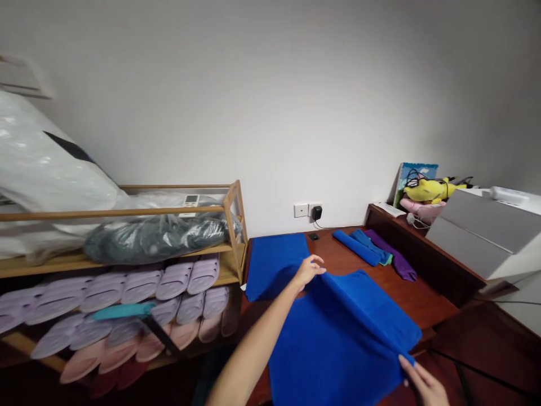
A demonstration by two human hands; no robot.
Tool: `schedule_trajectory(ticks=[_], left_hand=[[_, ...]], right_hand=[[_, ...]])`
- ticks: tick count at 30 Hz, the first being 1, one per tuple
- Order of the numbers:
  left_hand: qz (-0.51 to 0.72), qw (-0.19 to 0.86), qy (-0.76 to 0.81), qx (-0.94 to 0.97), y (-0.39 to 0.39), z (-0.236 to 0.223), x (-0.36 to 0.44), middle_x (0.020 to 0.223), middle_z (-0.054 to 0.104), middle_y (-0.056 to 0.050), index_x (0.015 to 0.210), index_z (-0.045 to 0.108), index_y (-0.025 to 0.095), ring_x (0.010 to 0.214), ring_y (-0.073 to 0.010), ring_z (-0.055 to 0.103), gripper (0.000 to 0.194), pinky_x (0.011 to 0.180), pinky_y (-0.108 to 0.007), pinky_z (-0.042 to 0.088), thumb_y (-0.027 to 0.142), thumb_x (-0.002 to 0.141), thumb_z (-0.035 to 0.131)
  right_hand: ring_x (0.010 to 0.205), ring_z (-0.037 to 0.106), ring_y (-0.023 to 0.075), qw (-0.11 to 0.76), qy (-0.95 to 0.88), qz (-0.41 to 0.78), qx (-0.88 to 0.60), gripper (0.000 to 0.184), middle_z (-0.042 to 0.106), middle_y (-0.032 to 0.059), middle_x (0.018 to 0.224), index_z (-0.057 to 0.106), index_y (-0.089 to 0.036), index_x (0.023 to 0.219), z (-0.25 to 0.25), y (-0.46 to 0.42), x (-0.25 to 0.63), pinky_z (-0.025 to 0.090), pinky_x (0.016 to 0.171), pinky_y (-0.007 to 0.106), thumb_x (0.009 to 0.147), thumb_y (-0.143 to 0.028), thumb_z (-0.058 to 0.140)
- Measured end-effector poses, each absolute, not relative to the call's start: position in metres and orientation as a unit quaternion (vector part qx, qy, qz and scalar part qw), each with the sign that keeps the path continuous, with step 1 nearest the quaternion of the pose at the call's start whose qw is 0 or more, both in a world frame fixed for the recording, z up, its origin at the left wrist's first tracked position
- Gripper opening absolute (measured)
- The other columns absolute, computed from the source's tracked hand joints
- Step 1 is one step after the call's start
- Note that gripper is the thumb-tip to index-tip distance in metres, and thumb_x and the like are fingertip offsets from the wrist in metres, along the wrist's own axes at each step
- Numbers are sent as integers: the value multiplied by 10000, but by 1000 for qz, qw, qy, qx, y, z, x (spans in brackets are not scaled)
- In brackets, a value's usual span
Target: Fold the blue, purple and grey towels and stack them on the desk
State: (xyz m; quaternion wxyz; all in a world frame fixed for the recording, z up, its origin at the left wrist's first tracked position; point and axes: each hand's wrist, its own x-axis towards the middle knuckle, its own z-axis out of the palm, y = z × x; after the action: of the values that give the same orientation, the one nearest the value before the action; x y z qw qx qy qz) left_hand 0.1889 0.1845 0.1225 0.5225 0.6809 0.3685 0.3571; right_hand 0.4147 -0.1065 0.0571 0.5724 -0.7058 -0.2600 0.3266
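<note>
A blue cloth point(325, 344) lies across the front of the wooden desk, with its right part lifted in a fold. My left hand point(310, 273) pinches the cloth's far edge between thumb and fingers. Lower right, my right hand point(422, 382) grips the near right corner. Behind my left hand, a second blue cloth point(274, 262) is spread flat on the desk's left side. Rolled cloths lie toward the back right: a blue roll point(357, 248), a darker blue one point(372, 245) with a green edge, and a purple one point(393, 256).
To the left stands a wooden shoe rack point(234, 225) with rows of slippers point(173, 280) and plastic-wrapped bundles. A plugged-in black adapter point(316, 212) is on the wall. On the raised ledge at right are a yellow plush toy point(429, 190) and a grey-white drawer box point(482, 225).
</note>
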Motion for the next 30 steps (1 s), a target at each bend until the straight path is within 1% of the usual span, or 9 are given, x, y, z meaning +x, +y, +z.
schedule_trajectory(ticks=[3, 5, 7, 9, 12, 17, 21, 26, 30], left_hand=[[415, 561, 328, 636, 162, 156, 162, 674, 678, -3, 851, 673, 158, 660, -151, 626, 340, 682, -274, 457, 394, 627, 770], [444, 577, 316, 609, 146, 177, 142, 754, 711, -45, 805, 698, 151, 724, -167, 643, 327, 726, -284, 465, 391, 600, 784], [467, 583, 314, 586, 132, 199, 120, 785, 725, -59, 805, 716, 151, 743, -172, 649, 327, 738, -287, 472, 376, 583, 797], [484, 582, 316, 572, 120, 220, 97, 776, 730, -55, 803, 728, 155, 730, -165, 650, 323, 731, -278, 476, 359, 568, 812], [506, 565, 323, 566, 104, 247, 65, 746, 731, -46, 790, 741, 156, 695, -148, 643, 314, 706, -256, 473, 342, 553, 828], [538, 514, 350, 569, 83, 274, 28, 693, 726, -52, 752, 745, 140, 634, -142, 624, 299, 633, -244, 458, 318, 533, 843], [566, 474, 368, 566, 74, 284, 12, 678, 723, -45, 742, 741, 153, 634, -145, 623, 290, 617, -244, 447, 328, 532, 838], [587, 440, 384, 561, 69, 293, -2, 709, 729, -47, 741, 739, 160, 677, -155, 633, 300, 621, -241, 448, 334, 517, 839], [588, 431, 396, 558, 68, 298, -10, 644, 704, -28, 736, 735, 151, 525, -102, 567, 292, 490, -210, 391, 330, 527, 833]], right_hand=[[883, 641, 241, 595, -287, 249, -708, 464, 720, 20, 882, 727, -195, 823, 108, -110, 434, 516, 699, 223, 539, -560, 765], [795, 637, 199, 623, -322, 250, -668, 420, 707, 12, 848, 700, -199, 867, 143, -107, 436, 509, 673, 217, 584, -501, 768], [637, 601, 136, 647, -324, 268, -636, 421, 683, -7, 740, 674, -212, 908, 174, -100, 431, 486, 579, 199, 586, -459, 787], [564, 564, 104, 669, -322, 272, -612, 529, 665, -24, 664, 639, -239, 1048, 201, -90, 422, 461, 529, 184, 581, -428, 803], [604, 576, 108, 679, -358, 254, -588, 665, 667, -24, 655, 590, -254, 1198, 229, -73, 408, 468, 559, 188, 588, -405, 806], [670, 587, 119, 701, -342, 266, -567, 442, 698, 21, 774, 727, -199, 931, 250, -46, 384, 476, 576, 199, 543, -387, 828], [605, 555, 93, 730, -312, 341, -504, 452, 682, 12, 711, 730, -194, 884, 252, -27, 369, 460, 531, 195, 474, -328, 864], [616, 560, 99, 710, -315, 336, -532, 423, 675, 22, 745, 721, -178, 801, 248, -10, 361, 446, 488, 202, 443, -347, 871], [570, 559, 117, 691, -336, 362, -528, 448, 659, 22, 681, 706, -180, 797, 245, 4, 360, 469, 514, 258, 429, -379, 867]])
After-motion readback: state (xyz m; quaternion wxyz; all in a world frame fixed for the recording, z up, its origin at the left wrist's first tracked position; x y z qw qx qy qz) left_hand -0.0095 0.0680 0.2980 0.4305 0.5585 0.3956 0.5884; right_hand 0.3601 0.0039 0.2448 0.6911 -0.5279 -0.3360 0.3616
